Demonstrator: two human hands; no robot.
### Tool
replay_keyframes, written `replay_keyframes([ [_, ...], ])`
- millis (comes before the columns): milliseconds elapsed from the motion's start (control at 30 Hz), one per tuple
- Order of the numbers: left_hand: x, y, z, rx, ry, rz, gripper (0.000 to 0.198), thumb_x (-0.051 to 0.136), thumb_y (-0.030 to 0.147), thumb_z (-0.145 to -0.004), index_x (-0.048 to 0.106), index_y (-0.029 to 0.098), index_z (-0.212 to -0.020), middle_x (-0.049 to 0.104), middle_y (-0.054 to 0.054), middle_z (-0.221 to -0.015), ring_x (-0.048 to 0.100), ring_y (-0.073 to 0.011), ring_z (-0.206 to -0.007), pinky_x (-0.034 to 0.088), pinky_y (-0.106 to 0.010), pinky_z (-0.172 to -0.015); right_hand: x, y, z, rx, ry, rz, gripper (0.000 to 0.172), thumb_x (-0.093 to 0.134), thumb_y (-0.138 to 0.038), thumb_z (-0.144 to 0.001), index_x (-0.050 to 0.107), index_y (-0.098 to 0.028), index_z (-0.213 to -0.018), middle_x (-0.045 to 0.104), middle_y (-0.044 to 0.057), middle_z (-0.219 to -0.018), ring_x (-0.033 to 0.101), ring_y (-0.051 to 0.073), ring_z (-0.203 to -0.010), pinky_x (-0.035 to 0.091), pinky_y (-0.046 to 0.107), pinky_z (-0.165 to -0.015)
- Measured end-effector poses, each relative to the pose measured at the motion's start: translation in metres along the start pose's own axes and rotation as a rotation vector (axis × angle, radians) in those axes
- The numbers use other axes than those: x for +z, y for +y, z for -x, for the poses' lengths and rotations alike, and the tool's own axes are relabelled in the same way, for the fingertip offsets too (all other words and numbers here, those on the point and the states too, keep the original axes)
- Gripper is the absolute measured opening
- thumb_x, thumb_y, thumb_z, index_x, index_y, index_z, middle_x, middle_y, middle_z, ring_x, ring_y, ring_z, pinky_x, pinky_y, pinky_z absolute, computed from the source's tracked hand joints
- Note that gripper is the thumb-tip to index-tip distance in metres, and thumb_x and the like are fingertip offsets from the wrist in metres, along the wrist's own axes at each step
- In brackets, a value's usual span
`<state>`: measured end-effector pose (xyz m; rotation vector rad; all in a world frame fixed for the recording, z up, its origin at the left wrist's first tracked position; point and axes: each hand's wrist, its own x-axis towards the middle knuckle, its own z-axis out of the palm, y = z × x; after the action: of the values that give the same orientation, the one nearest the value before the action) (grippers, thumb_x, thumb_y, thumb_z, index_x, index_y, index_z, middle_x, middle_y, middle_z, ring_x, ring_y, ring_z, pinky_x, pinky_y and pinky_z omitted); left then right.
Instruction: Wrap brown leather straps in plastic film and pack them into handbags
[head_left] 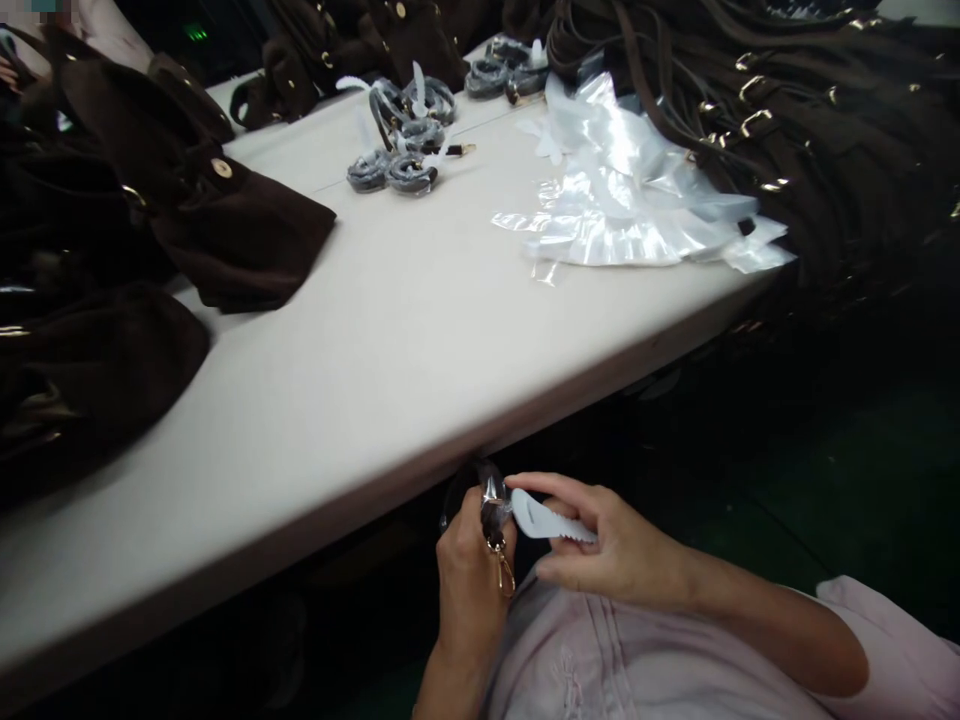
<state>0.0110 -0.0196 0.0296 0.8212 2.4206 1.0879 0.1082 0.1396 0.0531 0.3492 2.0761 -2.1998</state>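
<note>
Just off the table's front edge, my left hand (471, 560) is closed around a coiled dark strap (491, 490). Clear plastic shines on the coil, and a gold clasp (504, 570) hangs from it. My right hand (611, 545) is close beside, pinching a white plastic strip (544, 520) with a toothed edge and a rounded, slotted end. That end lies against or very near the coil; I cannot tell whether it is fastened to it. The fingers of my left hand partly hide the strap.
Several wrapped strap coils (412, 172) with white strips sit farther back on the pale table (360, 330). Clear plastic bags (622, 190) lie right of them, beside a heap of long dark straps (847, 130) with gold buckles. Dark brown bags (247, 230) stand at left. A person's arm (116, 35) shows top left.
</note>
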Motion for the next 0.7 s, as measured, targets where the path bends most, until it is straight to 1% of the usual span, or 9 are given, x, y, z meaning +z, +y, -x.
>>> replay_keyframes([
  [67,0.012,-0.002,0.002,0.032,-0.030,0.002,0.011,0.054,0.017,-0.081,0.056,0.019,-0.092,0.061,0.000,-0.069,0.058,-0.0167,-0.058,0.040,-0.025,-0.055,0.004,0.002,0.003,-0.014,-0.142,0.128,0.075,0.070,-0.009,-0.071,0.047,-0.027,-0.140,0.045,-0.010,-0.061,0.039,0.007,-0.048,0.031,0.017,-0.048],
  [133,0.022,-0.007,0.005,0.050,-0.038,-0.020,0.010,0.058,0.019,-0.079,0.055,0.019,-0.089,0.059,0.000,-0.066,0.057,-0.0182,-0.058,0.039,-0.025,-0.053,0.006,0.009,0.005,-0.059,-0.170,0.254,0.069,0.072,-0.010,-0.070,0.053,-0.026,-0.135,0.056,-0.009,-0.067,0.048,0.008,-0.052,0.036,0.018,-0.052],
  [200,0.029,-0.012,0.009,0.055,-0.054,-0.044,0.018,0.059,0.020,-0.079,0.056,0.017,-0.097,0.062,-0.003,-0.072,0.060,-0.0213,-0.065,0.042,-0.027,-0.055,0.008,0.020,0.007,-0.138,-0.077,0.323,0.052,0.069,-0.011,-0.076,0.060,-0.024,-0.125,0.067,-0.004,-0.082,0.058,0.010,-0.063,0.041,0.019,-0.061],
  [300,0.033,-0.014,0.012,0.047,-0.087,-0.037,0.025,0.055,0.019,-0.082,0.055,0.016,-0.107,0.065,-0.007,-0.084,0.063,-0.0241,-0.077,0.046,-0.030,-0.063,0.011,0.038,0.007,-0.259,0.069,0.407,0.033,0.065,-0.015,-0.080,0.064,-0.020,-0.113,0.070,0.001,-0.099,0.064,0.014,-0.077,0.044,0.022,-0.069],
  [333,0.032,-0.014,0.012,0.043,-0.093,-0.035,0.024,0.054,0.020,-0.084,0.055,0.016,-0.108,0.065,-0.007,-0.084,0.063,-0.0239,-0.077,0.046,-0.031,-0.064,0.012,0.042,0.007,-0.269,0.085,0.436,0.033,0.070,-0.020,-0.078,0.064,-0.019,-0.111,0.069,0.002,-0.099,0.064,0.015,-0.077,0.044,0.022,-0.068],
  [433,0.031,-0.013,0.011,0.048,-0.084,-0.074,0.022,0.054,0.022,-0.086,0.056,0.016,-0.107,0.064,-0.006,-0.082,0.062,-0.0246,-0.076,0.048,-0.034,-0.067,0.017,0.048,0.007,-0.216,0.106,0.476,0.046,0.081,-0.033,-0.069,0.062,-0.019,-0.108,0.069,0.001,-0.092,0.064,0.016,-0.073,0.044,0.023,-0.064],
  [467,0.030,-0.014,0.011,0.059,-0.072,-0.103,0.022,0.054,0.021,-0.086,0.056,0.015,-0.108,0.064,-0.007,-0.083,0.063,-0.0255,-0.078,0.049,-0.035,-0.068,0.018,0.048,0.007,-0.196,0.112,0.480,0.045,0.080,-0.031,-0.069,0.062,-0.019,-0.108,0.069,0.000,-0.091,0.064,0.016,-0.072,0.044,0.023,-0.064],
  [600,0.034,-0.022,0.013,0.171,-0.011,-0.192,0.028,0.050,0.017,-0.088,0.053,0.013,-0.115,0.065,-0.011,-0.089,0.063,-0.0270,-0.081,0.052,-0.038,-0.070,0.022,0.051,0.005,-0.187,0.122,0.535,0.028,0.064,-0.008,-0.074,0.064,-0.019,-0.100,0.069,0.000,-0.088,0.064,0.015,-0.072,0.043,0.022,-0.064],
  [700,0.037,-0.025,0.019,0.295,0.036,-0.239,0.029,0.049,0.020,-0.092,0.051,0.012,-0.120,0.065,-0.012,-0.092,0.064,-0.0264,-0.080,0.053,-0.037,-0.068,0.018,0.054,0.006,-0.250,0.067,0.601,0.022,0.057,-0.003,-0.080,0.066,-0.018,-0.093,0.068,0.001,-0.083,0.062,0.014,-0.070,0.041,0.022,-0.061],
])
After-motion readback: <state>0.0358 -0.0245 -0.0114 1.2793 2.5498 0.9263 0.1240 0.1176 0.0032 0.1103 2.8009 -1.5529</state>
